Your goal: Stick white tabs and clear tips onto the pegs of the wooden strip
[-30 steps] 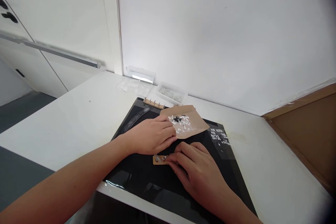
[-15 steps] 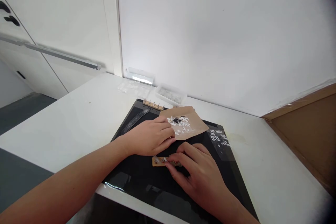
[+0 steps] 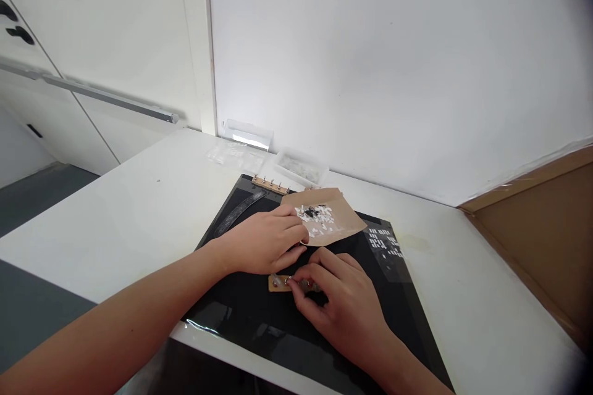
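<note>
A short wooden strip (image 3: 272, 287) with small shiny metal studs lies on the black mat. My right hand (image 3: 345, 305) is over its right part, thumb and forefinger pinched together at one stud. Whatever is between those fingertips is too small to make out. Behind the strip, my left hand (image 3: 266, 241) lies with curled fingers at the left edge of a brown paper sheet (image 3: 345, 231). Its fingertips are partly hidden, so what they grip does not show. Many small white pieces (image 3: 324, 216) and some black ones (image 3: 311, 213) are heaped on the paper.
A second wooden strip with upright pins (image 3: 271, 184) lies at the back edge of the black mat (image 3: 259, 333). A curved dark strip (image 3: 238, 213) is left of the paper. White pieces (image 3: 380, 241) sit in rows at right. A clear tray (image 3: 301, 166) stands near the wall.
My right hand has shifted slightly left and up along the wooden strip, its fingertips closing in on a stud. My left hand has hardly moved.
</note>
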{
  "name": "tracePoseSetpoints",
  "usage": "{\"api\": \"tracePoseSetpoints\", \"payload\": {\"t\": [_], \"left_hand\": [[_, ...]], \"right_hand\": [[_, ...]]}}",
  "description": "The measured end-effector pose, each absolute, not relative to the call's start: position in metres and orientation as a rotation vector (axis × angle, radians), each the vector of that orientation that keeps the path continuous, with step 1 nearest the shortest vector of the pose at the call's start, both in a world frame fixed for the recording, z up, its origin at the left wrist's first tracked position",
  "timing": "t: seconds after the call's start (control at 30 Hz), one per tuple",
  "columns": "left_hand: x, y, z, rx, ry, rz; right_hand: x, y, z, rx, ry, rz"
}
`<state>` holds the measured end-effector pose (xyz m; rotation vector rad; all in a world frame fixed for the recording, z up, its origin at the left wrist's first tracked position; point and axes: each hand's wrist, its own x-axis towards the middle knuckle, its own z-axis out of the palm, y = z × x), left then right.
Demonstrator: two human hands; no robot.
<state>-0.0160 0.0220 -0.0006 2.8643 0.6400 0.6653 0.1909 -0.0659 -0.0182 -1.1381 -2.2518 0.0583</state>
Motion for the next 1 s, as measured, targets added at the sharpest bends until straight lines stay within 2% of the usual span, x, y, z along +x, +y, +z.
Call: {"api": "tracePoseSetpoints", "payload": {"t": [0.23,0.4,0.67,1.0], "left_hand": [[-0.015,0.019,0.000,2.828,0.648,0.678],[-0.019,0.016,0.008,2.609,0.564,0.960],[-0.023,0.020,0.008,2.738,0.263,0.688],[-0.023,0.021,0.005,2.650,0.334,0.528]], "right_hand": [[0.190,-0.068,-0.016,-1.129,-2.277,0.027],[0.197,-0.066,-0.011,-1.086,-2.242,0.078],[0.222,-0.062,-0.005,-1.213,-1.977,0.084],[0.228,-0.062,-0.003,-1.235,-1.934,0.164]]}}
